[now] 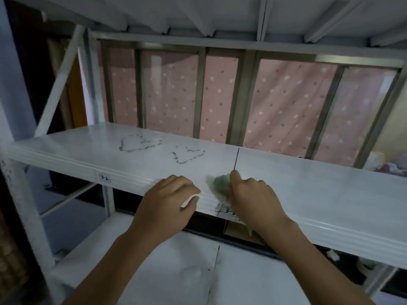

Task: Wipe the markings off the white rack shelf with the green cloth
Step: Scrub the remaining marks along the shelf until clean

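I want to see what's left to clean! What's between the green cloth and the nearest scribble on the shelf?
In the head view, only bare white shelf lies between the green cloth, held in the right hand, and the nearest marking.

My left hand [169, 194] rests curled, knuckles up, on the front edge of the shelf [308, 194], pinching something small and white. My right hand [251, 194], just beside it on that edge, is closed around the green cloth [220, 183], thumb raised.

The scene is being viewed from head height, close in, facing forward and down onto the white rack shelf [286, 172], with a curtained window [275, 106] at twelve o'clock.
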